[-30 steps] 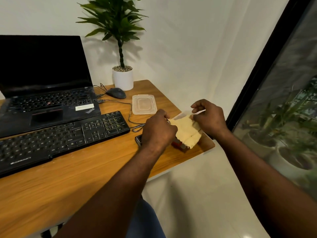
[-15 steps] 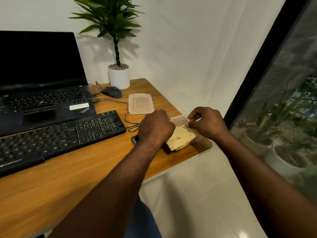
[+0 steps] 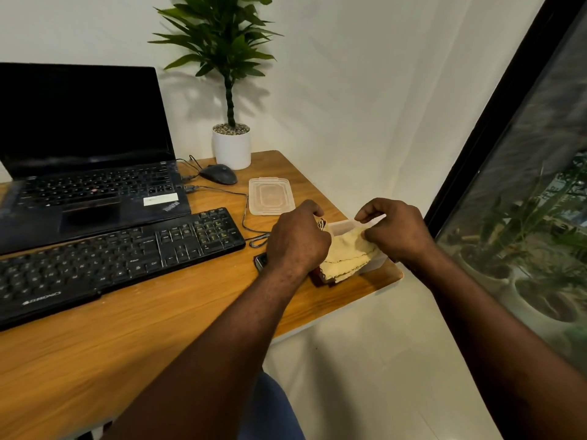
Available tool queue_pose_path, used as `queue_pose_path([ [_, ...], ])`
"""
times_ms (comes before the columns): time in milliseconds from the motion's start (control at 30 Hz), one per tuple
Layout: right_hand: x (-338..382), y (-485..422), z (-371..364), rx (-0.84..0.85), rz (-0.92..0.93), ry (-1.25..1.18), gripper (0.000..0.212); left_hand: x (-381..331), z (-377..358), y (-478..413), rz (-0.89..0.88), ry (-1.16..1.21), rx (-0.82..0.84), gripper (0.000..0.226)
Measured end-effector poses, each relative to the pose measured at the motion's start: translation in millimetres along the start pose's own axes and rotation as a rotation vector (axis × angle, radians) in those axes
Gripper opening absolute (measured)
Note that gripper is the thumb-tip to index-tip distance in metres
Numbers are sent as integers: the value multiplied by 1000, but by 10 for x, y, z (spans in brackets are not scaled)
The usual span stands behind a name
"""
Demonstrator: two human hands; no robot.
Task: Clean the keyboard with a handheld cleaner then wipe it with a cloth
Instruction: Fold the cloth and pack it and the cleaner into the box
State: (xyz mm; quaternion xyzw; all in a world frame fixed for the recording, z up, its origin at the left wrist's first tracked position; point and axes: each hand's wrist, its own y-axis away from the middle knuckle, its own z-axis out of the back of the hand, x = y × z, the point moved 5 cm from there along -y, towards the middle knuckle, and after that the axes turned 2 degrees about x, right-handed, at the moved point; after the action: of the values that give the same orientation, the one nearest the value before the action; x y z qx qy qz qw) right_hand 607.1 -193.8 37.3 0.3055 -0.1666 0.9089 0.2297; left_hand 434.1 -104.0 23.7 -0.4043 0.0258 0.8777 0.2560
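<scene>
A pale yellow cloth is stretched between my two hands near the desk's right edge, drooping over a clear plastic container. My left hand grips the cloth's left end with curled fingers. My right hand pinches its right edge. A dark red-black object, partly hidden under my left hand and the cloth, lies on the desk; what it is I cannot tell. The black external keyboard lies to the left, apart from both hands.
An open black laptop sits behind the keyboard. A clear container lid, a black mouse with its cable and a potted plant stand at the back of the wooden desk. A glass window runs along the right.
The cloth came down from being held up and open to lying lower over the container. Both hands moved with it and still hold it.
</scene>
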Motion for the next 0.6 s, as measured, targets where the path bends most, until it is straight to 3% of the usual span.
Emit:
queue_pose_path([
  [300,238,175,112,-220,110,-167,32,214,69,83,36,474,-62,36],
  [433,286,174,26,-202,102,-342,31,460,186,125,143,869,-89,37],
  [500,373,159,-67,-162,136,-318,29,576,256,141,169,882,-131,39],
  [600,552,134,-238,-121,212,-258,28,694,313,174,170,663,-177,40],
])
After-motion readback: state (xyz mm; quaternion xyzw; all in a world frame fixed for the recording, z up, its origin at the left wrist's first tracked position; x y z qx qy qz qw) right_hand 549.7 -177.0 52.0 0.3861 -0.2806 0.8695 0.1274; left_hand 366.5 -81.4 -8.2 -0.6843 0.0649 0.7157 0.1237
